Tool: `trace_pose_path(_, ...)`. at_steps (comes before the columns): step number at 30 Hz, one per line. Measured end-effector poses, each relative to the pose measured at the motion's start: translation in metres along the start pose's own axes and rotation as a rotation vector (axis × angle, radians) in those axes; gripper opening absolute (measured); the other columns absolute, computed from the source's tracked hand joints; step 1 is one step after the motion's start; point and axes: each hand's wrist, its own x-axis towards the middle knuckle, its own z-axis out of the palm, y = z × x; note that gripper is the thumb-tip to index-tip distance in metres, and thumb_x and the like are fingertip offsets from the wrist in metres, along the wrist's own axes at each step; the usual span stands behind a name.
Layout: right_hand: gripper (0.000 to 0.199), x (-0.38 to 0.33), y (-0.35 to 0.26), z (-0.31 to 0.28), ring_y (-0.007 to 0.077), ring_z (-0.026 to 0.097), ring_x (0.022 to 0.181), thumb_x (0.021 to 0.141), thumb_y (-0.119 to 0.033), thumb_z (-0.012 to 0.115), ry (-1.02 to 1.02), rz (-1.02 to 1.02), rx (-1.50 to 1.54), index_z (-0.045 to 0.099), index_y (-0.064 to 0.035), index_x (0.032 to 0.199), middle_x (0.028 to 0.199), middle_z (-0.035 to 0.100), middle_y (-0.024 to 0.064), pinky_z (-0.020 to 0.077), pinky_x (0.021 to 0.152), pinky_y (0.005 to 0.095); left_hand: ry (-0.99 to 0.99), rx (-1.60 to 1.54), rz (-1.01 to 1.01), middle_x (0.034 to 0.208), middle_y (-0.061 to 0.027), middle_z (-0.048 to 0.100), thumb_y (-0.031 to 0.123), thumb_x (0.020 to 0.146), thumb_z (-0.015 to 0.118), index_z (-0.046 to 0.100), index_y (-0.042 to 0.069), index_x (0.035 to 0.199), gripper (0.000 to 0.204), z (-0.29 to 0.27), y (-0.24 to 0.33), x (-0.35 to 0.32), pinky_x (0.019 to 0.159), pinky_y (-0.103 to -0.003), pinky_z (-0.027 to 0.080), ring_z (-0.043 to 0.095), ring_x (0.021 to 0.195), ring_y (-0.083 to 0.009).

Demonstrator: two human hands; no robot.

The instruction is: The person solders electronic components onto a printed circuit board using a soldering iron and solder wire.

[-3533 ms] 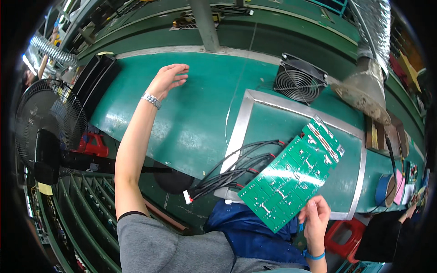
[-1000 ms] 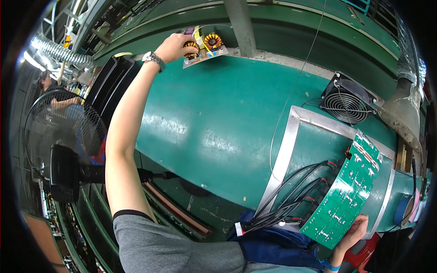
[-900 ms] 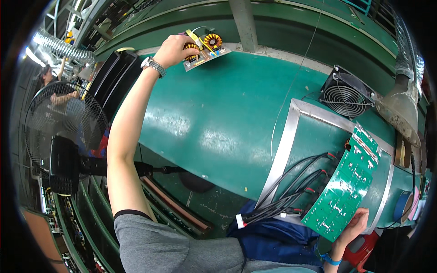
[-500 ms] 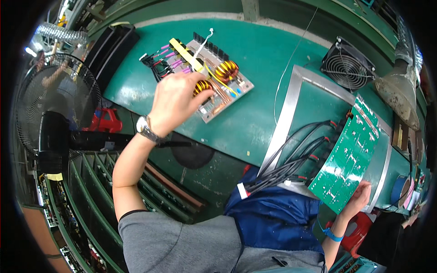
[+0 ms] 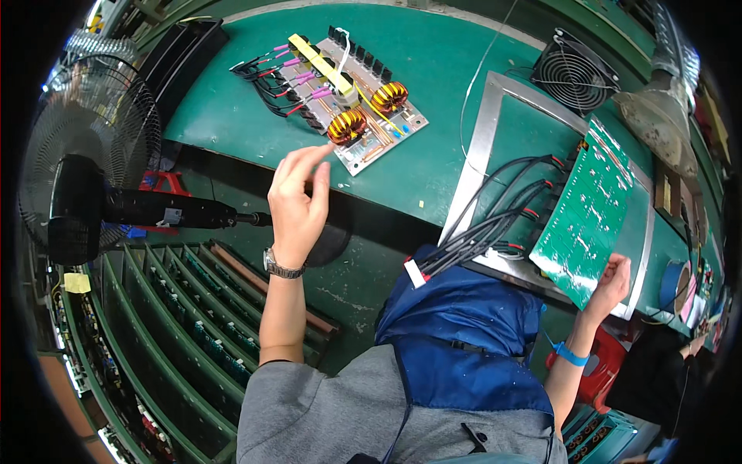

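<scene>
My left hand (image 5: 298, 205) is open at the table's near edge, fingers stretched toward a circuit board (image 5: 372, 152) and holding nothing. That board lies component side up. It carries two coils wound in yellow and black, a front coil (image 5: 345, 126) and a back coil (image 5: 389, 97), plus a long yellow block (image 5: 321, 65) and purple-sleeved leads. At the right, my right hand (image 5: 610, 286) grips the lower corner of a green circuit board (image 5: 587, 216), tilted with its soldered side up. Black cables (image 5: 495, 216) run from its left side to a white connector (image 5: 416, 273).
A silver metal frame (image 5: 473, 166) lies on the green table (image 5: 402, 46) beneath the tilted board. Behind it stand a black square fan (image 5: 576, 69) and a grey duct hood (image 5: 657, 127). At my left are a large fan (image 5: 81, 185) and a green slotted rack of boards (image 5: 178, 317).
My left hand has drawn back toward me, off the front coil of the board on the table. The right hand still holds the green board, and the whole view has shifted slightly.
</scene>
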Motion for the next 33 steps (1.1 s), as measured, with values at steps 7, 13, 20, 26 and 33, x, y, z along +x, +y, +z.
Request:
trace_pose_path(7,0.035,0.007,-0.005,-0.005,0.0075,0.042,0.065,0.101,-0.028,0.044,0.045,-0.359,-0.453,0.056,-0.0049,0.079,0.071,0.045,-0.0016,0.0344,0.055,0.0282,0.016,0.312,0.015,0.129,-0.0184,0.054,0.006,0.085,0.059,0.063,0.007,0.120,0.035,0.024,0.018,-0.018,0.099,-0.044,0.039,0.049,0.115,-0.0362)
trace_pose_path(13,0.037,0.012,-0.001,0.015,0.0043,0.043,0.047,0.098,-0.031,0.049,0.039,-0.113,0.125,0.060,-0.0033,0.076,0.057,0.053,-0.0012,0.0334,0.043,0.0219,-0.044,0.223,0.083,0.133,-0.0215,0.046,0.010,0.096,0.047,0.054,0.004,0.130,0.034,0.025,-0.011,-0.040,0.102,-0.045,0.033,0.043,0.122,-0.0370)
trace_pose_path(20,0.038,0.002,-0.019,0.001,0.0123,0.058,0.055,0.099,-0.025,0.047,0.047,-0.160,0.067,0.059,0.0012,0.075,0.059,0.059,0.0088,0.0427,0.052,0.0289,-0.011,0.079,-0.008,0.130,-0.0185,0.049,0.015,0.096,0.054,0.055,0.000,0.127,0.035,0.003,0.003,-0.043,0.089,-0.040,0.043,0.050,0.115,-0.0324)
trace_pose_path(26,0.037,0.004,-0.017,-0.008,0.0112,0.057,0.054,0.099,-0.028,0.048,0.019,-0.034,0.135,0.060,0.0009,0.078,0.061,0.060,0.0074,0.0424,0.050,0.0284,-0.034,0.148,0.236,0.129,-0.0173,0.053,0.015,0.091,0.063,0.061,0.002,0.121,0.033,0.005,0.101,-0.016,0.097,-0.043,0.042,0.058,0.107,-0.0321)
trace_pose_path(33,0.016,0.078,-0.113,-0.203,0.0069,0.055,0.065,0.092,-0.018,0.062,-0.005,-0.393,-0.214,0.062,-0.0029,0.087,0.081,0.060,0.0003,0.0457,0.055,0.0225,-0.201,0.224,0.312,0.117,-0.0216,0.058,0.012,0.094,0.058,0.057,-0.005,0.119,0.030,0.072,0.175,0.001,0.086,-0.038,0.048,0.059,0.103,-0.0300)
